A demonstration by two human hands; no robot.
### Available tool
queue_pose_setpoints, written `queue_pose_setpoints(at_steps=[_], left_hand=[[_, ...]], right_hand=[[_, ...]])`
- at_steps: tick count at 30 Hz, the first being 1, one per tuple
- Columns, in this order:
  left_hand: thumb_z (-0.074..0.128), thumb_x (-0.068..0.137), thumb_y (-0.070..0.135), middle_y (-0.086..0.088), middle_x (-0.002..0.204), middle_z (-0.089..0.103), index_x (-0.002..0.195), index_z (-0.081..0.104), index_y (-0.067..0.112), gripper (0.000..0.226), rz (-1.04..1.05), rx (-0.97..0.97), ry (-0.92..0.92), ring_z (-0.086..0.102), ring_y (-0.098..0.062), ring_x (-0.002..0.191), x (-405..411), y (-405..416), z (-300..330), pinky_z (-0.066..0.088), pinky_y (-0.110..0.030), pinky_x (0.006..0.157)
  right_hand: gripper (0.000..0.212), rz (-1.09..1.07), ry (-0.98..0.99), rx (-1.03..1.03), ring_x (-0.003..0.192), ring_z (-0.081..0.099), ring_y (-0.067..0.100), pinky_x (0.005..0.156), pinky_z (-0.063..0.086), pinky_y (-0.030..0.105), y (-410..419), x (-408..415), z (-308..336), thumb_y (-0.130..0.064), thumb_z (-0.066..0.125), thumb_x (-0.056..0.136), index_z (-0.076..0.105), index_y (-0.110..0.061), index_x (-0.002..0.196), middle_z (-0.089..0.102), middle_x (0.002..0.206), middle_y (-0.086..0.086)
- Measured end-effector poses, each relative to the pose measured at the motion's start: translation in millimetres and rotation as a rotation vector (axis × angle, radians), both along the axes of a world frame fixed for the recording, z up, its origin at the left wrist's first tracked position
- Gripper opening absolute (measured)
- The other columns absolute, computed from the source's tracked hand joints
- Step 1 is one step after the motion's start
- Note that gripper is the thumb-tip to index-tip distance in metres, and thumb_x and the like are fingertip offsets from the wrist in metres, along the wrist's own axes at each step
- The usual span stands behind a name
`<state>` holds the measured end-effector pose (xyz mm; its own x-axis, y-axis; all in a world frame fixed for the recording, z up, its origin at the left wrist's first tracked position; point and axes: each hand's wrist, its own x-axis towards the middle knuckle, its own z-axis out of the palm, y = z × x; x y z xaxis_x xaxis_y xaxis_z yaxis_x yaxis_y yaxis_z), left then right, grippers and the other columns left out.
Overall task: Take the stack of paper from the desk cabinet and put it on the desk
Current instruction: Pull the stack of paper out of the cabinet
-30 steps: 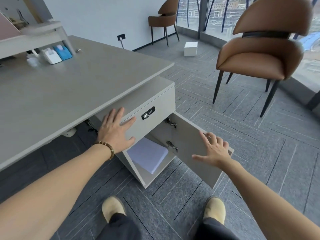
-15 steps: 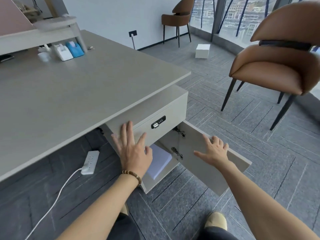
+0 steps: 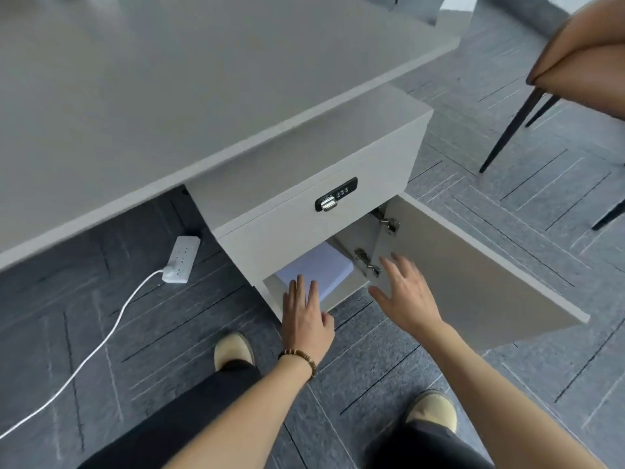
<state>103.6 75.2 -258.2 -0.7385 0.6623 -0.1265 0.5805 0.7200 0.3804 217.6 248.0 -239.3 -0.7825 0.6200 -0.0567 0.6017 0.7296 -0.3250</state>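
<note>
The paper (image 3: 313, 269) lies flat inside the cabinet (image 3: 304, 228), under the drawer. The left hand (image 3: 306, 319) reaches in spread, fingers over its near edge; the right hand (image 3: 406, 296) hovers spread by the hinges, holding nothing. A one-sided lift could fan the sheets. The low opening and door (image 3: 473, 275) crowd the way out; the counter (image 3: 169, 96) above looks clear.

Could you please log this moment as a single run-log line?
phase: reaching | left hand: open, fingertips at paper stack | right hand: open, beside cabinet door | paper: in cabinet
</note>
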Motion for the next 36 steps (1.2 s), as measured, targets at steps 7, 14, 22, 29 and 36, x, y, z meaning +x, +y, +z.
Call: queue_pose_setpoints(at_steps=[7, 14, 22, 29, 36], left_hand=[[0.051, 0.097, 0.023, -0.016, 0.165, 0.009, 0.152, 0.026, 0.01, 0.062, 0.169, -0.004, -0.241, 0.016, -0.029, 0.152, -35.9, 36.1, -78.5, 0.033, -0.036, 0.115], [0.062, 0.085, 0.014, -0.017, 0.139, 0.044, 0.142, 0.034, 0.006, 0.063, 0.37, 0.038, -0.36, 0.045, -0.032, 0.13, -57.6, 49.0, -153.2, 0.048, -0.042, 0.1], [0.063, 0.088, 0.013, -0.01, 0.147, 0.041, 0.154, 0.017, 0.015, 0.08, 0.439, 0.107, -0.445, 0.047, -0.025, 0.131, -64.2, 58.7, -199.1, 0.042, -0.031, 0.105], [0.064, 0.091, 0.018, -0.015, 0.152, 0.031, 0.156, 0.005, 0.011, 0.088, 0.534, 0.09, -0.481, 0.043, -0.03, 0.136, -87.5, 76.6, -231.3, 0.038, -0.034, 0.109], [0.072, 0.083, 0.029, -0.017, 0.159, 0.024, 0.157, -0.001, 0.011, 0.105, 0.617, 0.082, -0.52, 0.026, -0.035, 0.146, -99.3, 90.9, -263.0, 0.03, -0.044, 0.118]], right_hand=[[0.068, -0.015, -0.146, -0.259, 0.138, 0.04, 0.038, 0.107, 0.043, 0.05, 23.6, -46.7, -78.5, -0.042, 0.058, 0.094, 0.035, -0.011, 0.15, 0.037, 0.153, 0.015], [0.074, 0.059, -0.206, -0.368, 0.144, 0.034, 0.033, 0.115, 0.034, 0.044, 43.8, -90.2, -161.0, -0.045, 0.055, 0.095, 0.028, -0.008, 0.153, 0.035, 0.156, 0.016], [0.078, 0.113, -0.234, -0.402, 0.15, 0.023, 0.03, 0.119, 0.029, 0.043, 67.7, -121.6, -227.3, -0.048, 0.05, 0.096, 0.018, -0.011, 0.157, 0.022, 0.163, 0.014], [0.086, 0.159, -0.279, -0.396, 0.155, -0.004, 0.03, 0.123, 0.015, 0.046, 79.8, -146.7, -259.8, -0.049, 0.049, 0.097, 0.001, -0.013, 0.159, -0.005, 0.167, 0.014], [0.083, 0.176, -0.322, -0.306, 0.152, 0.01, 0.04, 0.119, 0.026, 0.05, 94.8, -162.7, -286.9, -0.056, 0.043, 0.096, -0.002, -0.022, 0.159, -0.002, 0.166, 0.02]])
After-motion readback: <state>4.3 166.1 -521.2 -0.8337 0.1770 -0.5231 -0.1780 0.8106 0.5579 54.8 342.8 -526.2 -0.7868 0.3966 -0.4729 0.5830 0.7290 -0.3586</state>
